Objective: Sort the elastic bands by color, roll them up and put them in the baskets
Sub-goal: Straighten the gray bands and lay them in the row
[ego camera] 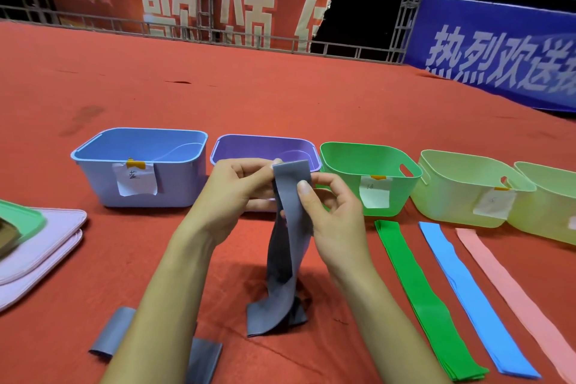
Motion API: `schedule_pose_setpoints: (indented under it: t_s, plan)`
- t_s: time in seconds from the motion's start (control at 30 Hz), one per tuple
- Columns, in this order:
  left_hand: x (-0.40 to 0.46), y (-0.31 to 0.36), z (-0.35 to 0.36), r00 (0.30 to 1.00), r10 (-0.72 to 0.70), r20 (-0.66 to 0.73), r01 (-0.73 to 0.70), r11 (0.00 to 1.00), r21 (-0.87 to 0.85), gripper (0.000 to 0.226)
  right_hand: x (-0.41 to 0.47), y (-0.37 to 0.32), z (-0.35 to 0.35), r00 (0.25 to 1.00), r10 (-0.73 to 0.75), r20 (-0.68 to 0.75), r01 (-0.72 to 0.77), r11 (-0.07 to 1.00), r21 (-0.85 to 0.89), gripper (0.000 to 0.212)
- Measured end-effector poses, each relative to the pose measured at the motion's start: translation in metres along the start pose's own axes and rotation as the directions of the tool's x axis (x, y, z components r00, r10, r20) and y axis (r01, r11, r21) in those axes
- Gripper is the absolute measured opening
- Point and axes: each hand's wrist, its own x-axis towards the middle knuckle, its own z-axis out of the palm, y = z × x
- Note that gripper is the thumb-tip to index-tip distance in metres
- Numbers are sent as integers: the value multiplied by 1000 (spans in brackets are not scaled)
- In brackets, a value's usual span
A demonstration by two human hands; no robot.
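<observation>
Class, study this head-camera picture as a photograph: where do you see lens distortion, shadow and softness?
Head view: wide-angle bending curves the railing and the basket row; the grey band held by the left hand and right hand casts a dark shadow on the red cloth; banner lettering and basket labels look soft; lighting is even, without harsh glare.

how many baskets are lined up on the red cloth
5, in a row from left: blue basket, purple basket, green basket, pale green basket, and a yellow-green basket cut off at the right edge; more may lie beyond.

Left hand (237, 187), right hand (324, 212) pinching
</observation>
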Motion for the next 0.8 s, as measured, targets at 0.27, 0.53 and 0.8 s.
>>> schedule_pose_setpoints:
  t_s: [0.27,0.53,0.8]
  plan:
    - [-4,8,1,1000,-10,22,10,1000,16,28,1,-5,2,997,-51,-61,46,996,-72,4]
    - [-13,23,11,959,276,-71,-261,951,162,12,-2,-27,13,998,-28,-50,27,1000,-15,14]
    - [-25,46,5,819,553,-153,-494,815,304,10,-26,-28,8,989,-41,141,86,940,-329,66]
